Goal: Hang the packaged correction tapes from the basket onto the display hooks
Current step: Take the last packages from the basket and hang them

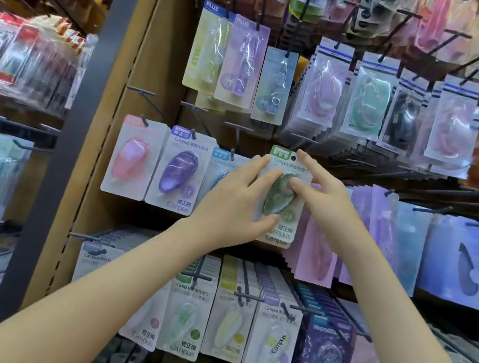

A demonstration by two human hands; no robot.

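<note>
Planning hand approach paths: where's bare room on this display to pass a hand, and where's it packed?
Free: bare board between grey post and yellow PLUS pack; also the strip under the pink pack, above the bottom row. Crowded: right of the green pack, dense packs and long hooks.

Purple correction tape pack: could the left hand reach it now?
Probably yes. The purple correction tape pack hangs uncovered just beside the left hand. But that hand grips the green pack, so it must let go first.
</note>
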